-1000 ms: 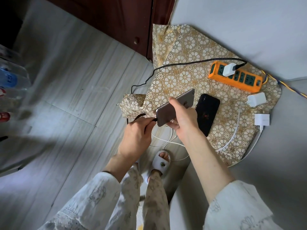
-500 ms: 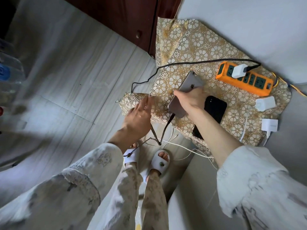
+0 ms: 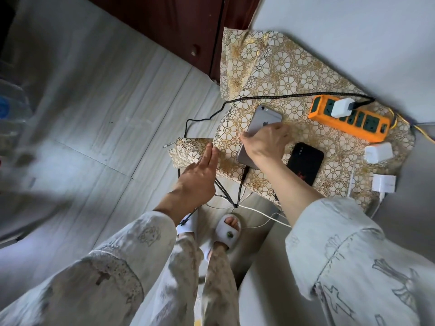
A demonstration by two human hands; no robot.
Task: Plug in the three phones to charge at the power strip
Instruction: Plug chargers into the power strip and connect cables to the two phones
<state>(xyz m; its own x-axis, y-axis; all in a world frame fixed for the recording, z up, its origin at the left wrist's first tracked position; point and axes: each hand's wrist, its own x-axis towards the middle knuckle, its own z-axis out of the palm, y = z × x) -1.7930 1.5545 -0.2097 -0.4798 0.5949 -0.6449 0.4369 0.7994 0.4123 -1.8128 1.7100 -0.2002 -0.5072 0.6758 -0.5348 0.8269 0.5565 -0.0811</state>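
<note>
A grey phone (image 3: 263, 120) lies face down on the gold-patterned cloth (image 3: 277, 71), and my right hand (image 3: 266, 142) grips it across its middle. A black braided cable (image 3: 242, 184) is plugged into its near end and runs to a white charger (image 3: 342, 108) in the orange power strip (image 3: 348, 118). My left hand (image 3: 200, 175) reaches with straight fingers to the cloth's folded corner, holding nothing. A black phone (image 3: 306, 162) lies beside my right wrist. Two loose white chargers (image 3: 379, 152) (image 3: 383, 183) with white cables sit at the right.
The clothed surface has a drooping corner at left. A dark wooden cabinet (image 3: 188, 27) stands behind it. Loops of black and white cable (image 3: 256, 212) hang over the grey floor near my slippered feet (image 3: 229, 231). Plastic bottles (image 3: 9, 109) stand blurred at far left.
My right hand lowered the plugged-in grey phone from the air onto the cloth. My left hand let go of the cable plug and opened, moving toward the cloth corner.
</note>
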